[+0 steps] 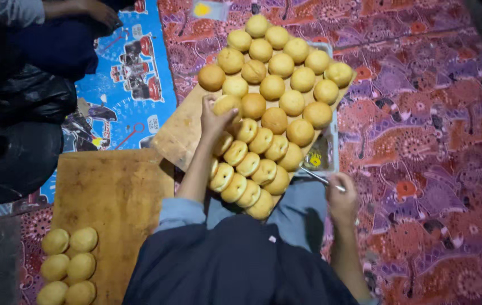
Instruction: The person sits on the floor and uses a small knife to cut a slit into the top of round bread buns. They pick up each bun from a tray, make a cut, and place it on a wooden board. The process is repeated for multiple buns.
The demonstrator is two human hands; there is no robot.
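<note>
We see the left hand (pixel 214 117) closed around a round golden bun (pixel 227 105) at the near-left edge of the wooden board (pixel 180 135), which sits over a metal tray (pixel 331 148) and carries rows of buns, some split open. The right hand (pixel 341 199) grips a thin metal knife (pixel 315 177) whose tip points toward the tray's corner. To the left, a second wooden board (pixel 113 197) holds five more buns (pixel 68 265), all lying on a patterned purple cloth (pixel 439 141)
</note>
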